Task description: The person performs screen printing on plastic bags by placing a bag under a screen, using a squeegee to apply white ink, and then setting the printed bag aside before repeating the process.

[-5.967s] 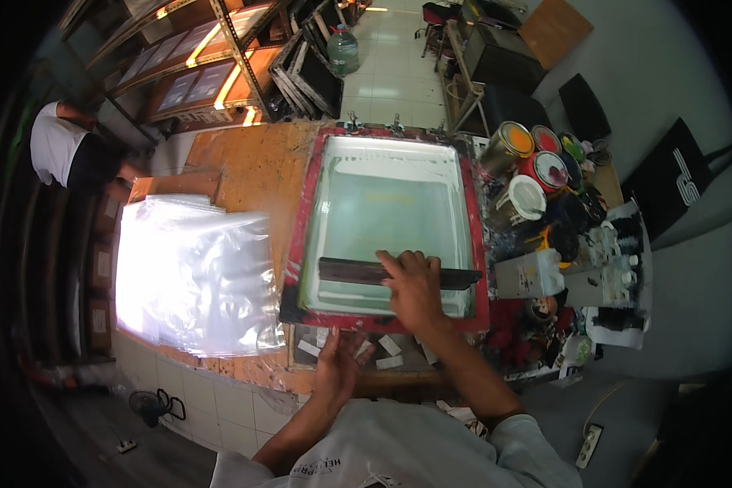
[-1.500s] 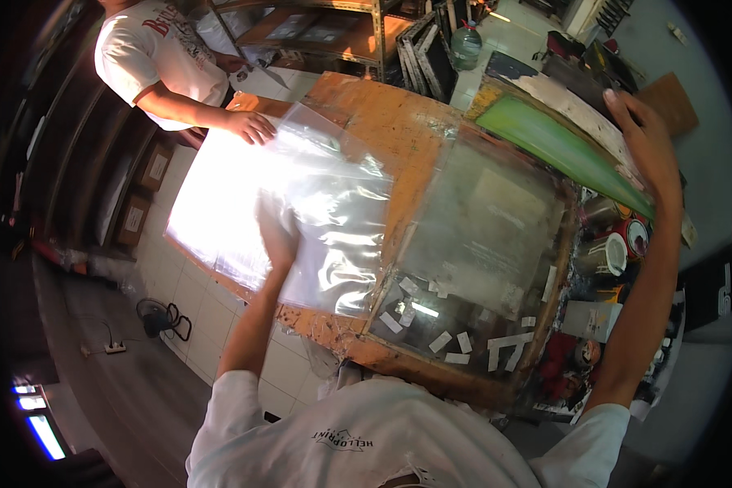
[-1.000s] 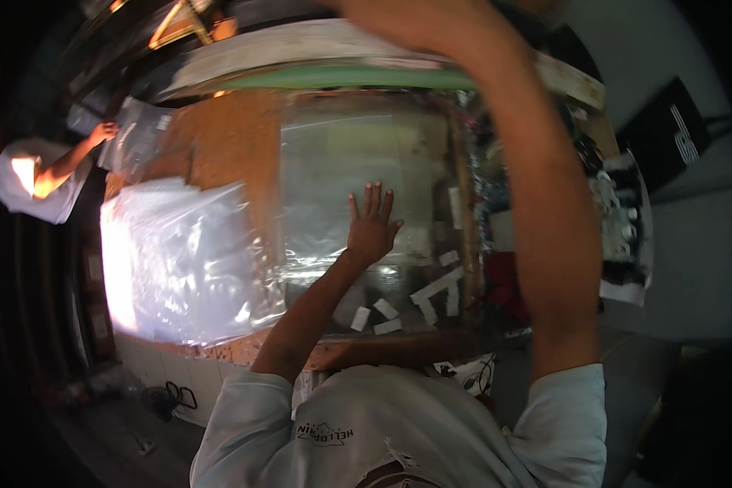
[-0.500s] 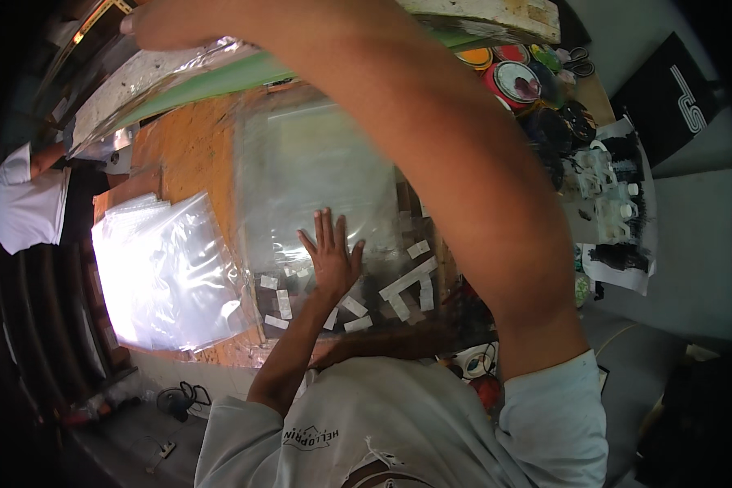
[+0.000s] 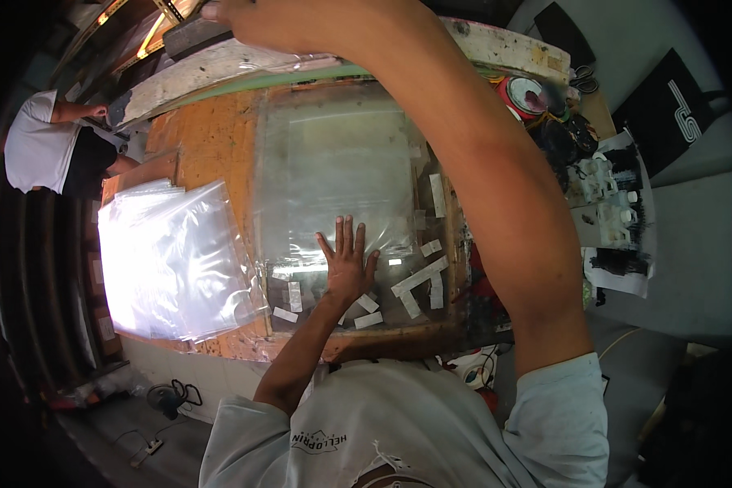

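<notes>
The person's left hand (image 5: 350,271) lies palm down with its fingers spread, holding nothing, the fingertips over the near edge of a clear plastic sheet (image 5: 350,179). The sheet lies on a transparent panel (image 5: 392,313) on the wooden table (image 5: 211,134), directly in front of the person. Short pale strips (image 5: 419,276) are scattered around the near and right parts of this panel, some close to the wrist.

The right arm arches across the upper view; the right hand (image 5: 252,23) is at the dark bar (image 5: 193,39) along the far side of a screen frame (image 5: 508,45). The upper border cuts off part of this hand, so whether its fingers are closed cannot be told. The frame, its side pale and spattered, spans the far end of the table, with a green surface (image 5: 260,82) along its lower edge.

To the left lies a glossy stack of clear plastic sheets (image 5: 179,260), slightly fanned. To the right, partly behind the forearm, stand paint cans (image 5: 522,96), with scissors (image 5: 584,79) beyond and clear bottles (image 5: 610,220) nearer. A co-worker (image 5: 41,142) in a white shirt stands at far left; a fan (image 5: 171,398) sits on the floor.
</notes>
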The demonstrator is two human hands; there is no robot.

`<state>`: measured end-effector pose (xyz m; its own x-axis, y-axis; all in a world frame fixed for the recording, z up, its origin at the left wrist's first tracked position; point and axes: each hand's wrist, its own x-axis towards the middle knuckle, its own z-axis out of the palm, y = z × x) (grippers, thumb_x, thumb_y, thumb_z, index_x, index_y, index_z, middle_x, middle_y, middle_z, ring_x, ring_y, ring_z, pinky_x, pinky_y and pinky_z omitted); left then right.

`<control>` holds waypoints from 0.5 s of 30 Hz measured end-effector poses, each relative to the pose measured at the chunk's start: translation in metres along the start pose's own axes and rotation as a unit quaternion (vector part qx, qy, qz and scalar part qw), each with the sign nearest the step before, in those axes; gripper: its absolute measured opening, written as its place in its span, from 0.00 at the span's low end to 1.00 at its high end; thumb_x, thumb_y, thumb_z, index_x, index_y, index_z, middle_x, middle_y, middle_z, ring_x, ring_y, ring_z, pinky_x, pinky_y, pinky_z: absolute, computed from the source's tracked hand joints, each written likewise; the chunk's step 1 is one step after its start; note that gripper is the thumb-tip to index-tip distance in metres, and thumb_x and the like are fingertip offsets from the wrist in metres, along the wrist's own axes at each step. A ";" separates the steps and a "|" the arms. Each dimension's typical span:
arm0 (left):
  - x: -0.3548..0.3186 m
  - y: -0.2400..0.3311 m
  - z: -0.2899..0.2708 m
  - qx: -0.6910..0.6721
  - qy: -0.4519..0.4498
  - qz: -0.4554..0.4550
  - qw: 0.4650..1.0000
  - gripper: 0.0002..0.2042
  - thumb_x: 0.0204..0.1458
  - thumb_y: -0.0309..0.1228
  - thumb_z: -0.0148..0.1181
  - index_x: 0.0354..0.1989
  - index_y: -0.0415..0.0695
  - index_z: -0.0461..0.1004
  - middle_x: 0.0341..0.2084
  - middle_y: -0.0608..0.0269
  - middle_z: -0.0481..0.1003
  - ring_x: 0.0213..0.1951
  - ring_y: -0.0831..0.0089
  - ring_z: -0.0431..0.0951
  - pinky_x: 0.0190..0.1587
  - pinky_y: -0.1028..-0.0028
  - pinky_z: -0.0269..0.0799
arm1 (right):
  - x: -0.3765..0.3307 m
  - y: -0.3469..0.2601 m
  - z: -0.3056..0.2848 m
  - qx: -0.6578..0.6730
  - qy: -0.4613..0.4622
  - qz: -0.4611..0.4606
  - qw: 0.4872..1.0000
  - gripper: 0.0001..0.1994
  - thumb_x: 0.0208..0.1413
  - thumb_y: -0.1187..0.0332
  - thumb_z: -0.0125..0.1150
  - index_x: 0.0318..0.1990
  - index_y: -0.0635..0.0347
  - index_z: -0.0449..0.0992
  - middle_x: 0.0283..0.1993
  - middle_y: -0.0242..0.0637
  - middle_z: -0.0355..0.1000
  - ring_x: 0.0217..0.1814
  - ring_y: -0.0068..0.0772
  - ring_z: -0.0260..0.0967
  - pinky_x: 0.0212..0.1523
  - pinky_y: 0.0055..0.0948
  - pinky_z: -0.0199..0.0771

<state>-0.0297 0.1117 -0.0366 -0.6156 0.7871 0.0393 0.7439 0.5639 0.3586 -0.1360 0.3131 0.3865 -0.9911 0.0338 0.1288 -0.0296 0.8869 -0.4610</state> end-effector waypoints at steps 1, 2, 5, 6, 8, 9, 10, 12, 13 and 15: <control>0.000 0.000 0.000 -0.002 -0.001 0.000 1.000 0.33 0.67 0.46 0.51 0.73 0.36 0.58 0.77 0.40 0.45 0.79 0.47 0.36 0.71 0.27 0.23 | 0.000 0.001 0.000 0.001 -0.004 0.005 1.000 0.27 0.74 0.51 0.45 0.27 0.60 0.76 0.20 0.27 0.60 0.19 0.20 0.54 0.22 0.27 0.69; 0.000 -0.001 0.000 -0.004 -0.003 0.000 1.000 0.33 0.67 0.46 0.50 0.73 0.35 0.57 0.77 0.40 0.45 0.79 0.47 0.35 0.71 0.27 0.23 | -0.001 0.002 0.000 0.001 -0.008 0.010 1.000 0.27 0.74 0.51 0.45 0.26 0.60 0.75 0.19 0.28 0.60 0.19 0.20 0.54 0.21 0.26 0.69; -0.001 -0.003 0.001 -0.003 0.002 0.009 1.000 0.33 0.67 0.46 0.50 0.73 0.35 0.57 0.77 0.40 0.45 0.79 0.48 0.35 0.71 0.27 0.24 | -0.003 -0.002 0.002 -0.037 0.006 0.025 0.999 0.27 0.74 0.50 0.46 0.30 0.64 0.79 0.23 0.36 0.70 0.22 0.24 0.65 0.24 0.27 0.73; -0.001 -0.004 0.001 -0.004 0.002 0.011 1.000 0.33 0.66 0.46 0.50 0.73 0.35 0.57 0.77 0.40 0.45 0.79 0.48 0.35 0.71 0.27 0.24 | -0.003 -0.005 0.004 -0.069 0.020 0.027 0.997 0.27 0.73 0.50 0.46 0.32 0.65 0.80 0.25 0.40 0.73 0.24 0.26 0.69 0.25 0.27 0.75; -0.004 -0.007 0.003 0.003 0.025 0.024 0.999 0.34 0.66 0.46 0.50 0.73 0.35 0.57 0.77 0.40 0.45 0.80 0.48 0.35 0.71 0.28 0.24 | -0.002 -0.011 0.010 -0.106 0.039 0.043 0.993 0.29 0.69 0.44 0.48 0.39 0.64 0.82 0.33 0.45 0.78 0.34 0.34 0.76 0.37 0.35 0.76; -0.004 -0.007 0.005 -0.002 0.011 0.020 1.000 0.34 0.66 0.46 0.51 0.73 0.35 0.57 0.77 0.40 0.45 0.80 0.48 0.35 0.71 0.28 0.24 | -0.001 -0.012 0.015 -0.111 0.044 0.058 0.991 0.31 0.66 0.39 0.49 0.43 0.62 0.83 0.39 0.47 0.80 0.41 0.41 0.78 0.47 0.41 0.75; -0.005 -0.008 0.006 -0.003 0.013 0.022 1.000 0.34 0.66 0.46 0.51 0.73 0.36 0.57 0.77 0.40 0.45 0.80 0.48 0.35 0.71 0.27 0.24 | 0.000 -0.013 0.020 -0.115 0.049 0.072 0.989 0.35 0.62 0.34 0.50 0.48 0.60 0.85 0.44 0.49 0.82 0.49 0.48 0.81 0.57 0.47 0.75; -0.004 -0.008 0.004 -0.003 0.020 0.025 0.999 0.34 0.65 0.46 0.53 0.73 0.37 0.57 0.77 0.40 0.45 0.80 0.48 0.36 0.71 0.27 0.24 | 0.002 -0.008 0.031 -0.126 0.105 0.061 0.985 0.36 0.62 0.33 0.50 0.53 0.59 0.83 0.44 0.51 0.82 0.50 0.53 0.80 0.57 0.47 0.75; -0.002 -0.007 0.001 -0.024 0.039 0.025 0.999 0.34 0.65 0.45 0.53 0.73 0.37 0.58 0.77 0.40 0.46 0.79 0.48 0.37 0.71 0.28 0.24 | 0.002 -0.003 0.036 -0.137 0.129 0.070 0.980 0.37 0.62 0.32 0.50 0.56 0.58 0.82 0.44 0.51 0.82 0.51 0.55 0.80 0.58 0.47 0.76; -0.001 -0.002 -0.015 -0.057 0.025 0.004 0.998 0.34 0.64 0.44 0.55 0.73 0.38 0.58 0.76 0.40 0.47 0.79 0.47 0.40 0.72 0.29 0.23 | -0.002 0.004 0.046 -0.119 0.166 0.024 0.979 0.33 0.65 0.36 0.49 0.51 0.60 0.83 0.38 0.52 0.82 0.46 0.57 0.80 0.50 0.52 0.77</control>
<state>-0.0345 0.1058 -0.0233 -0.6235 0.7769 0.0876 0.7166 0.5232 0.4612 -0.1397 0.2957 0.3441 -0.8923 0.1901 0.4094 0.0856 0.9618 -0.2601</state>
